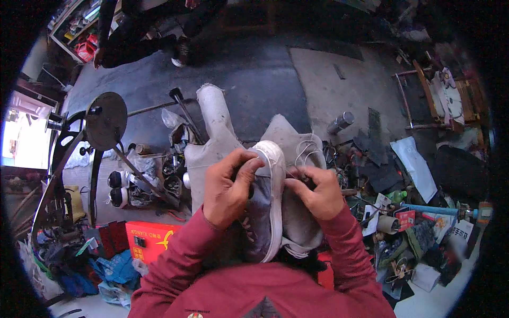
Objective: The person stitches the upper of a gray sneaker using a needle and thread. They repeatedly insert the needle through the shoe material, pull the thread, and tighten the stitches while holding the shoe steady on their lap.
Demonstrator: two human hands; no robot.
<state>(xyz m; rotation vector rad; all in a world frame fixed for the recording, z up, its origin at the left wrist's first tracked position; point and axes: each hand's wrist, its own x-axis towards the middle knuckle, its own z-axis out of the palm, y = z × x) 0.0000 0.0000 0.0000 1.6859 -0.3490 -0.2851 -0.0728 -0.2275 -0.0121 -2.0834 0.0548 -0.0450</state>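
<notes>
A grey shoe [253, 217] with a white sole [277, 196] rests on edge on the pale grey cloth [214, 103] over my lap, its rounded end pointing away from me. My left hand [230, 188] is closed on that far end, thumb and fingers gripping near the sole's edge. At the sole's right side, my right hand [318, 193] has its fingers curled and pinched together; what lies between them is too small to make out. A loose white thread [310, 148] loops over the cloth just beyond it.
A black cast-metal machine [108, 122] stands left, near loose shoes [117, 188]. A red box [146, 238] lies lower left. Another person's dark-clothed leg [148, 50] is at top left. A metal cylinder [339, 122], wooden stool frame [424, 95] and piled scraps [408, 254] fill the right.
</notes>
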